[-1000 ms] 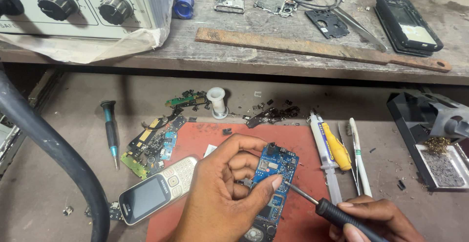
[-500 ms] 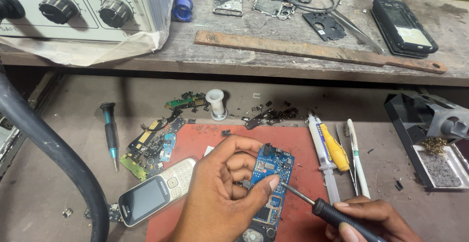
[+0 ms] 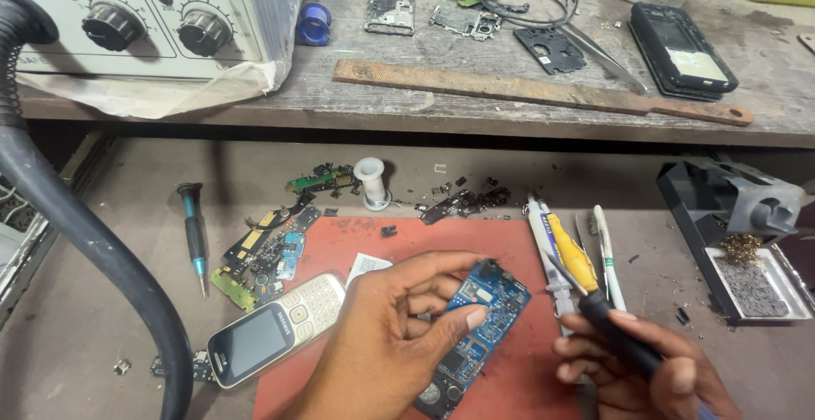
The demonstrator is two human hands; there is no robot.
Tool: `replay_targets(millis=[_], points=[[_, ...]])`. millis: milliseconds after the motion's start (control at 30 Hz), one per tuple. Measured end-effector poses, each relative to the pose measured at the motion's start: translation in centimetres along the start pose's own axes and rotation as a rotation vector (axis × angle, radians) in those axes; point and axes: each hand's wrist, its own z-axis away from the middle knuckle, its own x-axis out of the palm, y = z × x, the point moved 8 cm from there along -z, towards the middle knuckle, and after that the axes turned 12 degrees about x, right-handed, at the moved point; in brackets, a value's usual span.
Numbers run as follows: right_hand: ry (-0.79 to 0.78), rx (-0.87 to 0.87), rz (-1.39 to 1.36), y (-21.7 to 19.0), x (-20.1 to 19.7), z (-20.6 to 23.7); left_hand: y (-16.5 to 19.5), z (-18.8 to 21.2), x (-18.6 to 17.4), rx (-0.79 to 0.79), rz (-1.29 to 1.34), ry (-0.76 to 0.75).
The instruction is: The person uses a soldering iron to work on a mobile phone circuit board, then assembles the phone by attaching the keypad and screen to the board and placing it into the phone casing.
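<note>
Two hands at lower centre of frame. Left hand pinches the blue circuit board by its edges over the red mat; it looks thin, light, stiff, fragile (edge grip safest). Right hand is closed around a black-handled screwdriver.

Your left hand pinches a blue circuit board with a glossy lacquered face dotted with dull metal parts. Your right hand grips a screwdriver with a matt black handle and a thin bare metal shaft. Beneath lies a matt, scuffed red rubber-like mat. The silver keypad phone is satin plastic with a glossy dark screen. The shelf holds a rough, rusty metal file on worn grey wood.
</note>
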Motion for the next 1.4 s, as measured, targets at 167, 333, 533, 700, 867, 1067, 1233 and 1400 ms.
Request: replay_targets(millis=[167,333,533,700,867,1067,1233,1400], points=[[0.650,-0.069,0.573,-1.9,2.7,0.1,0.5,0.5,1.3,0.000,-0.021,-0.118],[0.498,-0.125,0.422,-1.8,4.6,-1.6,0.9,0.7,2.5,0.043,0.049,-0.153],[0.488,-0.179,0.406,-2.2,4.3,-1.0,3.0,0.4,0.8,0.184,-0.443,-0.174],[0.598,-0.117,0.332,-2.0,3.0,-0.4,5.0,0.4,-0.8,0.201,-0.687,-0.152],[0.585,-0.085,0.266,-2.3,2.6,-0.4,9.1,0.5,-1.4,0.569,-1.018,-0.108],[0.568,-0.040,0.228,-2.3,2.3,-0.4,9.3,1.0,-1.0,0.586,-1.106,-0.202],[0.521,-0.065,0.237,-2.1,2.0,-0.3,8.2,1.1,0.1,0.549,-1.175,-0.269],[0.487,-0.102,0.261,-2.3,2.2,-0.1,8.1,0.9,0.1,0.487,-1.234,-0.251]])
